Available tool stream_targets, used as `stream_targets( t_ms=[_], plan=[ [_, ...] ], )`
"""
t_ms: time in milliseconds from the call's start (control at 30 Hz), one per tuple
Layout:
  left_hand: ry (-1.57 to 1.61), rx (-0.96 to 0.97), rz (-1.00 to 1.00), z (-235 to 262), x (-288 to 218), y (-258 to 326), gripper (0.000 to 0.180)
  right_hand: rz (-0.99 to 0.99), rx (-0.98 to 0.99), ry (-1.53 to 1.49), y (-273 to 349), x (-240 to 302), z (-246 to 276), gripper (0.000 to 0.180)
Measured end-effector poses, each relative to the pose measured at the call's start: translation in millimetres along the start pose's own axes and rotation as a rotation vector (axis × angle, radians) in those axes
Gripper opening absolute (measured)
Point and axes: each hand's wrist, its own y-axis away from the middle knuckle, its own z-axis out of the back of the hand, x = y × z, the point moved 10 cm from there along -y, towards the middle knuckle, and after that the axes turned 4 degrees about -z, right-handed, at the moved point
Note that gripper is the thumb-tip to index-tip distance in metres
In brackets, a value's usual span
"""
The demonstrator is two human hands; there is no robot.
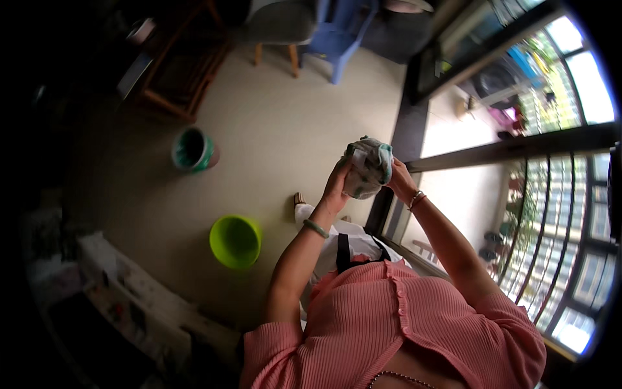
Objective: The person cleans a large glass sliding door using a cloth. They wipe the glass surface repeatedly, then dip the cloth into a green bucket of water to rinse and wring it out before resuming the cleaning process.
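A bunched-up cloth (368,170), whitish with green patches, is held out in front of me between both hands. My left hand (337,187) grips its left side, fingers partly hidden behind the folds. On the other side my right hand (402,181) is closed on the cloth's right edge. A green bangle (315,228) circles my left wrist, and a thin bracelet (416,200) is on the right one. To the left of my left forearm a lime-green bucket (234,242) stands on the floor.
Farther left stands a bin (206,150) with a green liner. A blue plastic chair (334,40) and a grey seat with wooden legs (278,26) are at the back. On my right, a dark-framed glass door (512,146) borders a bright balcony with plants.
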Motion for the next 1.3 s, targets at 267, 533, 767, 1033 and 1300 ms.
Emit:
stream_targets(
  t_ms=[267, 533, 767, 1033, 1300],
  plan=[
    [0.0, -0.533, -0.271, 109.1, -89.6, 65.9, 0.061, -0.193, 0.377, 0.007, -47.4, -6.4, -146.6, 0.045],
    [-0.101, -0.502, -0.299, 196.7, -266.0, 57.7, 0.062, 0.163, 0.502, 0.101, -127.8, 42.6, -317.9, 0.076],
    [-0.17, -0.416, -0.191, 183.6, -309.1, 2.3, 0.053, 0.582, 0.327, 0.68, -141.7, 119.9, -337.9, 0.086],
    [-0.368, -0.38, -0.026, 194.3, -325.2, -28.4, 0.048, -0.303, 0.224, -0.3, -181.9, 57.5, -321.1, 0.04],
    [-0.616, -0.172, 0.268, 216.7, -343.1, -66.0, 0.04, -0.121, -0.051, -0.607, -186.7, 29.3, -319.7, 0.039]
  ],
)
